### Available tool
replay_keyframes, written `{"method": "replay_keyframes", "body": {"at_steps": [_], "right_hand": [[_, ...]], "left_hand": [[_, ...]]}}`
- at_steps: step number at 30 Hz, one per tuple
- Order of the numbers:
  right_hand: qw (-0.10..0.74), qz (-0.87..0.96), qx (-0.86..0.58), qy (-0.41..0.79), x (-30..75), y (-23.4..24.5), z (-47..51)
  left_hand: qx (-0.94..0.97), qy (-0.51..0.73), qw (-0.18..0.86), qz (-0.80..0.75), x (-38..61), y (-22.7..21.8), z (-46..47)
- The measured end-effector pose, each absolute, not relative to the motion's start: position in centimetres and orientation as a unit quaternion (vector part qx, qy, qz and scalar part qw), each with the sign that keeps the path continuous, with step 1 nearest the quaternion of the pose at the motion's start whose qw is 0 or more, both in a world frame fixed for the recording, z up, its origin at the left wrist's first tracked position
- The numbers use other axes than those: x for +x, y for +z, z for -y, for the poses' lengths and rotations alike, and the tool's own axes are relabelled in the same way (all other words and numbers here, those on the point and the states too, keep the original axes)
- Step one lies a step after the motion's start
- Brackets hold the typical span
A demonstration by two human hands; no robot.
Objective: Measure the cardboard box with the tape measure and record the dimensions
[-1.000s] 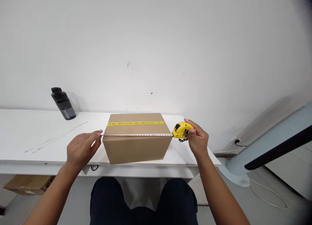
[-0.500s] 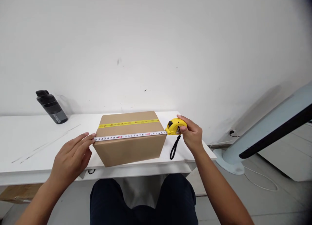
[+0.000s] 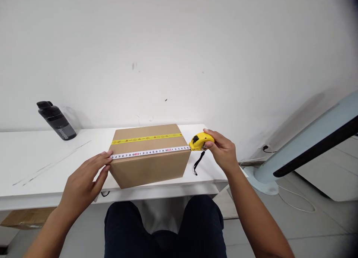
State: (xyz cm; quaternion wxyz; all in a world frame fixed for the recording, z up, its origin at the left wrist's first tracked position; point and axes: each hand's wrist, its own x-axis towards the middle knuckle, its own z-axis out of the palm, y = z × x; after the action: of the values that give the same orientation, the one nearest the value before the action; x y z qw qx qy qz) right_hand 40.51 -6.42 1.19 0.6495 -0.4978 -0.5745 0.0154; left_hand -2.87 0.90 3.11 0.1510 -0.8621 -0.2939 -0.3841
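A closed cardboard box sits on the white table, a yellow printed strip of packing tape running along its top. The white blade of a tape measure lies stretched across the top near the front edge, its numbers facing up. At the box's left edge my left hand grips the blade's end, its fingertips covering the first marks. My right hand is closed round the yellow tape measure case just beyond the right edge. A black wrist strap dangles from the case.
A black water bottle stands at the back left of the white table, by the wall. To the right, a pale blue tower-shaped appliance rises from the floor. A brown carton lies under the table on the left.
My left fingers have shifted slightly right over the blade's end and cover a bit more of it. The case has tilted a little at the right edge, and the strap has swung left.
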Motion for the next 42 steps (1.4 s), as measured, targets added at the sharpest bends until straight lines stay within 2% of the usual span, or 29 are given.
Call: {"method": "replay_keyframes", "body": {"at_steps": [4, 8, 11, 16, 19, 21, 25, 27, 38, 42], "right_hand": [[0.639, 0.579, -0.505, 0.028, 40.6, 1.2, 6.6], [0.637, 0.597, -0.488, 0.021, 40.6, 1.4, 6.7], [0.638, 0.603, -0.479, 0.012, 40.4, 1.4, 6.7], [0.637, 0.597, -0.487, 0.008, 40.0, 1.3, 6.6], [0.645, 0.585, -0.492, 0.012, 39.9, 1.1, 6.4], [0.648, 0.578, -0.496, 0.015, 39.7, 1.0, 6.3], [0.648, 0.571, -0.504, 0.018, 39.6, 1.0, 6.2], [0.645, 0.571, -0.508, 0.017, 39.5, 1.1, 6.2], [0.635, 0.573, -0.518, 0.003, 39.8, 1.1, 6.9], [0.688, 0.512, -0.515, 0.006, 38.1, 2.4, 9.4]], "left_hand": [[-0.880, -0.369, 0.091, 0.286, -3.7, 3.8, -1.5], [-0.888, -0.346, 0.113, 0.281, -4.7, 3.8, -2.3], [-0.884, -0.352, 0.175, 0.251, -5.2, 3.6, -2.6], [-0.858, -0.343, 0.353, 0.147, -5.6, 4.7, -4.2], [-0.840, -0.343, 0.402, 0.117, -5.4, 5.4, -5.1], [-0.848, -0.340, 0.384, 0.131, -4.9, 5.5, -5.2], [-0.889, -0.323, 0.277, 0.170, -4.1, 4.8, -4.2], [-0.890, -0.317, 0.269, 0.187, -4.2, 4.3, -3.8], [-0.849, -0.326, 0.405, 0.098, -5.8, 4.8, -4.1], [-0.793, -0.372, 0.476, 0.081, -5.6, 6.8, -1.4]]}}
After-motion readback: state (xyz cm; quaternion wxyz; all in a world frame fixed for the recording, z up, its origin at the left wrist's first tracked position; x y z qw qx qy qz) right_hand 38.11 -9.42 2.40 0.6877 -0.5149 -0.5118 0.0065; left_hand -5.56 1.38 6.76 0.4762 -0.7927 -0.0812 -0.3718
